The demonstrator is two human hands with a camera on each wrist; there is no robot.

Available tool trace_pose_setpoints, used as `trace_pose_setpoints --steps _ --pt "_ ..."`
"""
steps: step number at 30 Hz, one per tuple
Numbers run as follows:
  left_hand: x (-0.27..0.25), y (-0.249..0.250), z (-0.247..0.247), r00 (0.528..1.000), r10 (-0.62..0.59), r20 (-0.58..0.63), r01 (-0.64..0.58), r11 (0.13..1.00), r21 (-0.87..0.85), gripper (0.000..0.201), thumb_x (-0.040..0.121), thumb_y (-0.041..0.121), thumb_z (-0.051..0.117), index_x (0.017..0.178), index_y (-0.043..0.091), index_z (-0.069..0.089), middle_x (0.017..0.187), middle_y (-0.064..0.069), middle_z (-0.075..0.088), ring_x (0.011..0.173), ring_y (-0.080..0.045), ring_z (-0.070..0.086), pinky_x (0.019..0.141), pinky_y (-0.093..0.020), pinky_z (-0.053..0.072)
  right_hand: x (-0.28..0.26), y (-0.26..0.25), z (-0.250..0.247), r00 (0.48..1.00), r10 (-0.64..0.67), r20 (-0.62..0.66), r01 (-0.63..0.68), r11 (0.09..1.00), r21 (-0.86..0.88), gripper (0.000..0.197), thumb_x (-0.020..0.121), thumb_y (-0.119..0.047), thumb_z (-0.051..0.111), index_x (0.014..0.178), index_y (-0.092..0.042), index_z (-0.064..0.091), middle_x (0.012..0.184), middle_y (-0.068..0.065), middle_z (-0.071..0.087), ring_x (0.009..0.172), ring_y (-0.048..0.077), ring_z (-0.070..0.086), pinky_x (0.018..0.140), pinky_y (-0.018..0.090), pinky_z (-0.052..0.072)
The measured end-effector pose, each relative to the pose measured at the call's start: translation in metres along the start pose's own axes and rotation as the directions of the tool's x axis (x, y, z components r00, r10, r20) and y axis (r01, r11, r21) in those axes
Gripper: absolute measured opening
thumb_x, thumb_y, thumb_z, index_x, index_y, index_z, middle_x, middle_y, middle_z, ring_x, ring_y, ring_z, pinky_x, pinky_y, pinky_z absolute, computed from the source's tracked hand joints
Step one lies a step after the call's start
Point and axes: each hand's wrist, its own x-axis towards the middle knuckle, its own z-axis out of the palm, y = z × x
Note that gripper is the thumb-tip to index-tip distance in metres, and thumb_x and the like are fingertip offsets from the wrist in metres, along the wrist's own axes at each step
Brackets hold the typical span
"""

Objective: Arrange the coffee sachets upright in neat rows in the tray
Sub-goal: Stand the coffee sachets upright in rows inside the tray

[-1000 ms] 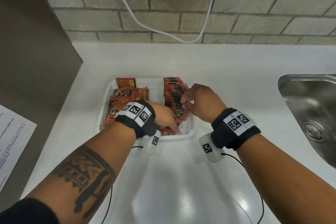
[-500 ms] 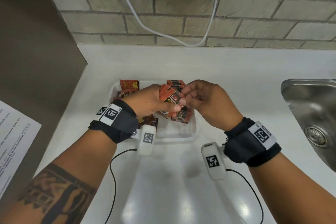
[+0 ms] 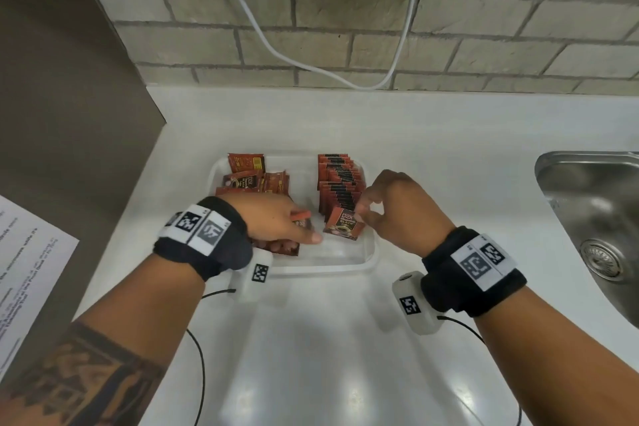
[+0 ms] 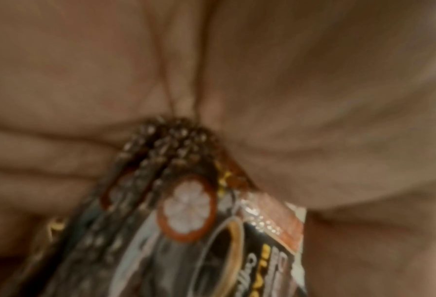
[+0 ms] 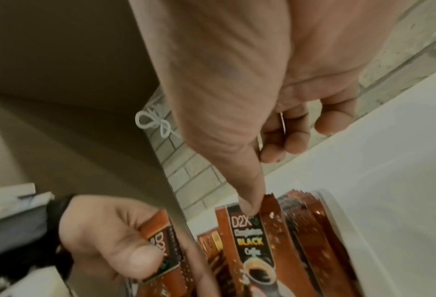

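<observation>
Left hand [image 3: 276, 223] low over the near-left part of the clear rectangular plastic tray [image 3: 370, 261], thumb and fingers clamped on a small bunch of red-and-black foil sachets [image 5: 160, 239], coffee-cup print showing. Loose jumble of sachets [image 3: 256, 180] lying flat toward the tray's far-left corner. Along the right wall, upright row of sachets [image 3: 340, 183], packed edge to edge. At its near end, front sachet [image 3: 344, 228] leaning, top edge pinched between right hand [image 3: 401, 211] thumb [image 5: 247, 193] and fingertips, label "D2X BLACK Coffee" facing forward.
</observation>
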Motion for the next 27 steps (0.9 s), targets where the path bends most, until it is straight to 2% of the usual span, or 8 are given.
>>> trace_pose_setpoints --steps 2,4,8,12,19,22,25,27 --pt "0.012 0.014 0.007 0.997 0.020 0.068 -0.015 0.998 -0.062 0.045 0.089 0.063 0.061 0.121 0.032 0.067 0.100 -0.002 0.075 0.085 -0.020 0.071 0.086 -0.033 0.058 0.005 -0.003 0.005 0.999 0.022 0.042 -0.021 0.999 -0.042 0.008 0.085 -0.022 0.070 0.083 -0.026 0.077 0.099 0.000 0.059 0.095 0.021 0.052 0.084 0.039 0.049" --pt "0.026 0.024 0.014 0.992 0.031 0.124 -0.015 0.992 -0.127 0.040 0.091 0.052 0.066 0.128 0.035 0.063 0.100 -0.001 0.073 0.080 -0.013 0.067 0.079 -0.027 0.056 0.010 -0.005 0.010 0.997 0.038 0.069 -0.033 0.997 -0.073 0.008 0.085 -0.024 0.069 0.083 -0.026 0.076 0.100 0.001 0.059 0.096 0.022 0.052 0.085 0.041 0.050" --pt "0.051 0.036 0.023 0.988 0.012 0.156 0.001 0.997 -0.081 0.047 0.091 0.047 0.067 0.132 0.025 0.064 0.095 -0.002 0.072 0.077 -0.016 0.063 0.077 -0.030 0.055 0.016 -0.007 0.016 0.995 0.065 0.077 -0.054 0.989 -0.135 0.012 0.085 -0.026 0.064 0.086 -0.024 0.076 0.101 0.004 0.060 0.096 0.025 0.054 0.083 0.043 0.052" --pt "0.063 0.039 0.026 0.987 -0.015 0.161 0.029 0.996 -0.087 0.051 0.091 0.043 0.068 0.135 0.017 0.062 0.099 -0.009 0.074 0.079 -0.018 0.063 0.087 -0.034 0.057 0.018 -0.006 0.018 0.994 0.075 0.081 -0.061 0.984 -0.166 0.015 0.087 -0.026 0.061 0.088 -0.021 0.075 0.102 0.005 0.060 0.095 0.025 0.055 0.082 0.043 0.052" --pt "0.069 0.041 0.027 0.989 -0.019 0.150 0.034 0.995 -0.097 0.050 0.093 0.040 0.066 0.135 0.013 0.062 0.087 -0.003 0.068 0.077 -0.019 0.060 0.080 -0.031 0.053 0.018 -0.003 0.018 0.993 0.079 0.089 -0.067 0.990 -0.127 0.004 0.084 -0.025 0.069 0.084 -0.027 0.072 0.102 0.002 0.059 0.096 0.023 0.055 0.083 0.040 0.052" --pt "0.072 0.039 0.028 0.987 -0.038 0.155 0.052 0.995 -0.085 0.051 0.091 0.044 0.067 0.132 0.015 0.064 0.087 -0.003 0.069 0.077 -0.019 0.060 0.085 -0.035 0.055 0.018 -0.002 0.018 0.993 0.079 0.087 -0.069 0.992 -0.106 0.005 0.084 -0.024 0.071 0.085 -0.028 0.071 0.102 0.001 0.059 0.096 0.022 0.054 0.084 0.038 0.051" --pt "0.072 0.038 0.029 0.985 -0.050 0.163 0.064 0.995 -0.081 0.049 0.089 0.048 0.067 0.126 0.016 0.068 0.086 -0.003 0.068 0.077 -0.020 0.060 0.082 -0.036 0.054 0.018 -0.001 0.018 0.994 0.073 0.079 -0.065 0.993 -0.096 0.006 0.084 -0.023 0.070 0.086 -0.028 0.071 0.102 0.001 0.059 0.096 0.022 0.054 0.084 0.038 0.051" --pt "0.072 0.037 0.030 0.986 -0.055 0.158 0.069 0.994 -0.080 0.047 0.088 0.048 0.068 0.120 0.014 0.071 0.087 -0.005 0.068 0.078 -0.021 0.060 0.086 -0.039 0.056 0.018 -0.001 0.019 0.994 0.075 0.079 -0.068 0.994 -0.089 0.007 0.084 -0.023 0.071 0.087 -0.028 0.070 0.102 0.000 0.059 0.097 0.021 0.055 0.085 0.038 0.051"
